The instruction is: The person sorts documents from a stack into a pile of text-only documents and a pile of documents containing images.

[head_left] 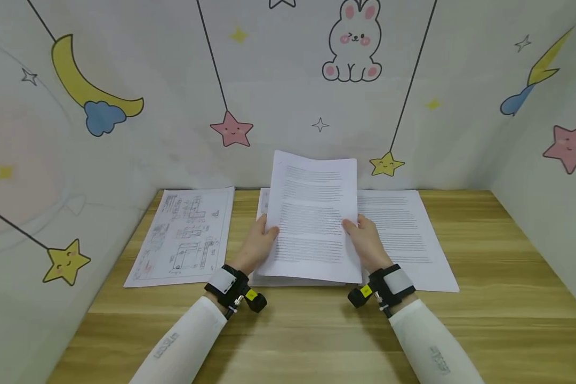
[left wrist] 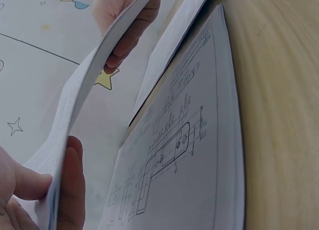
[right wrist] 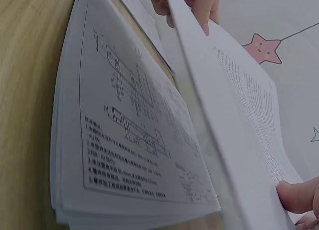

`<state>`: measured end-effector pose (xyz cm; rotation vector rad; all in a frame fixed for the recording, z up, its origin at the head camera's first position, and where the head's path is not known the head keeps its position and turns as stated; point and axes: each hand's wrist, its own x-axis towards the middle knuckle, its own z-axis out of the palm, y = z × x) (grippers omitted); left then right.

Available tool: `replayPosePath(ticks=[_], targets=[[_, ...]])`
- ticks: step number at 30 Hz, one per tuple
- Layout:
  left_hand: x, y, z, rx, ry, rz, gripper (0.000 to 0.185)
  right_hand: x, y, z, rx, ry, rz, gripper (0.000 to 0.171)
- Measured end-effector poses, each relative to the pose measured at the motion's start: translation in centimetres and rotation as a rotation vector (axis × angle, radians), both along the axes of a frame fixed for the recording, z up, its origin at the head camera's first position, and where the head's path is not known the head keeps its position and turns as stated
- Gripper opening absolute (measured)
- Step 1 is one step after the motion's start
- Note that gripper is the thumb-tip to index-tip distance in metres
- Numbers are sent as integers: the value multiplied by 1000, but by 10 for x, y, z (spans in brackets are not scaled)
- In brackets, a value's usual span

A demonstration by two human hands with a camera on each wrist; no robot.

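- Tabletop (head_left: 485, 277): pale wood grain, enclosed by white walls printed with a moon, stars and a rabbit.
- Text sheaf (head_left: 314, 213): raised at centre, tilted up, pinched at its side edges by left hand (head_left: 256, 245) at 9 o'clock and right hand (head_left: 367, 242) at 3 o'clock.
- Drawing stack (right wrist: 134, 135): lying flat beneath the sheaf.
- Drawing sheet (head_left: 184, 234): lying at 9 o'clock.
- Text page (head_left: 403, 234): lying at 3 o'clock, partly covered.
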<state>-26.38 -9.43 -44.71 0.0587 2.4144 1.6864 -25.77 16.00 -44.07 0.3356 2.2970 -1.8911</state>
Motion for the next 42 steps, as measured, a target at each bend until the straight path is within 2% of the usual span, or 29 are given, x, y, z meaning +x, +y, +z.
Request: replayPosePath(ticks=[10,19,23,29,32,38,42], targets=[[-1,34,3,38,-8,-60,50,1,36,3,91,13,-12,49],[-3,68,-9,76,-54,-124,46,6,74,1,185,-1,-10,52],[-3,79,-15,73,-47,-145,44,7,87,0,224,-7,-18,55],[-4,94,-15,87,-52,-166,44,7,105,-2,290,-25,-25,58],[-5,102,-13,51,-31,-197,46,9,114,-2,326,-41,-22,58],[-2,115,-12,-97,27,-245,44,10,127,-3,349,-27,-8,60],[-1,124,-13,-133,46,-284,40,10,138,-3,363,-43,10,61]])
